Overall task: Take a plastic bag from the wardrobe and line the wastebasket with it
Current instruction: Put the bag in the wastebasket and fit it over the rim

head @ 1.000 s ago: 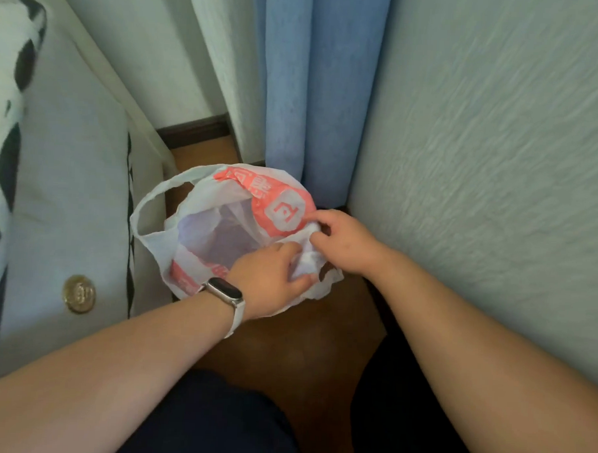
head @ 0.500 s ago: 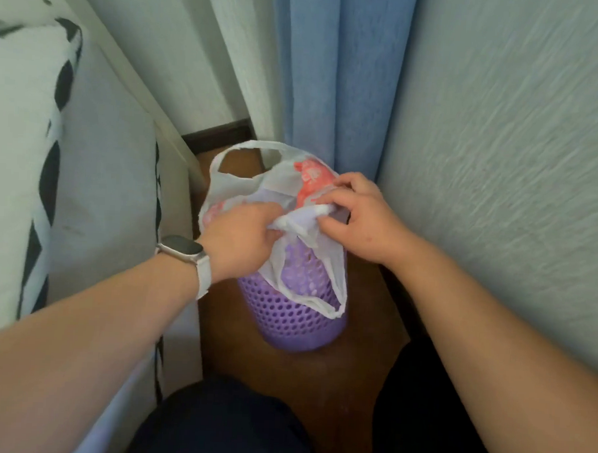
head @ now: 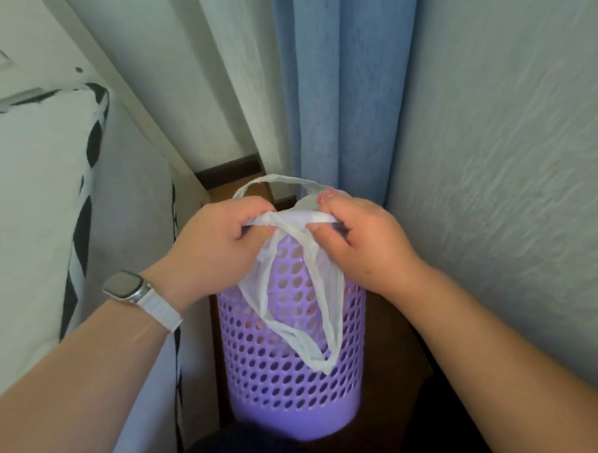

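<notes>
A purple perforated wastebasket [head: 290, 387] stands upright on the brown floor in a narrow corner. A thin white plastic bag [head: 299, 308] with red print sits in its mouth. One bag handle hangs down the near outside wall, the other loops up behind my hands. My left hand [head: 218, 246] grips the bag's edge at the near left of the rim. My right hand [head: 358, 242] pinches the same edge at the near right. The rim itself is mostly hidden by my hands.
A white cushion with black pattern [head: 34, 208] and grey upholstery [head: 132, 239] crowd the left side. A blue curtain [head: 337, 91] hangs right behind the basket. A textured pale wall [head: 499, 166] closes the right side. Dark trousers show at the bottom.
The bag's open mouth has been drawn down over the basket, whose purple wall now shows. Both hands shifted to the near rim, and the view came closer.
</notes>
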### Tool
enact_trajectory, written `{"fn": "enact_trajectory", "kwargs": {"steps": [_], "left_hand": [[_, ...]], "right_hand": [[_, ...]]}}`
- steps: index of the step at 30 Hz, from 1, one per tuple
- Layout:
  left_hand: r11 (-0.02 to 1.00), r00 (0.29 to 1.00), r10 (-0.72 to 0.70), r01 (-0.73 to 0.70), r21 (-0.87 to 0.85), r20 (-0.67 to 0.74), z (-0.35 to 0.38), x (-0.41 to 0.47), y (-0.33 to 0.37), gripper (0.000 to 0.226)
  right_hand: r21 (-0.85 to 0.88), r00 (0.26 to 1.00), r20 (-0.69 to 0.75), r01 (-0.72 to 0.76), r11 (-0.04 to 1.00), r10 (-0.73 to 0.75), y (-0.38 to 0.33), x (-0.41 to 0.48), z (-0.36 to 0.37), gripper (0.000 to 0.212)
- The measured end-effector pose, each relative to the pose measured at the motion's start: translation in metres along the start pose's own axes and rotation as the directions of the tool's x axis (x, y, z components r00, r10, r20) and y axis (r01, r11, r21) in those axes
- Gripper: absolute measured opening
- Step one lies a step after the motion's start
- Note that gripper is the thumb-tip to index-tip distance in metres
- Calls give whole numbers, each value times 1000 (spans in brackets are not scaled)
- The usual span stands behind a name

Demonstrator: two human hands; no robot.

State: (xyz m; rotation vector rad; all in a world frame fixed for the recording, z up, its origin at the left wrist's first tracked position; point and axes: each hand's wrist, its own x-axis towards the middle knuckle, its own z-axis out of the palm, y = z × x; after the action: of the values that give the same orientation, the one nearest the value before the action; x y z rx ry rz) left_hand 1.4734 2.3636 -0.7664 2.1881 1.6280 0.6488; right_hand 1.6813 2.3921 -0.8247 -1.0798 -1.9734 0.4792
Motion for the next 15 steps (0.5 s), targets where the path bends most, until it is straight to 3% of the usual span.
{"fn": "enact_trajectory", "kwargs": {"steps": [6, 12, 15], "left_hand": [[997, 995, 67, -64, 43, -77, 4, 1, 5, 29], [972, 973, 230, -229, -55, 17, -2, 1, 10, 31], [972, 972, 235, -235, 23, 2, 4, 2, 12, 30]], "right_hand": [[-113, 992, -118, 37, 993, -51, -6, -2, -2, 35], [-109, 985, -168, 21, 994, -39, -8, -3, 2, 32], [-94, 988, -155, 11, 995, -25, -11, -3, 4, 32]]}}
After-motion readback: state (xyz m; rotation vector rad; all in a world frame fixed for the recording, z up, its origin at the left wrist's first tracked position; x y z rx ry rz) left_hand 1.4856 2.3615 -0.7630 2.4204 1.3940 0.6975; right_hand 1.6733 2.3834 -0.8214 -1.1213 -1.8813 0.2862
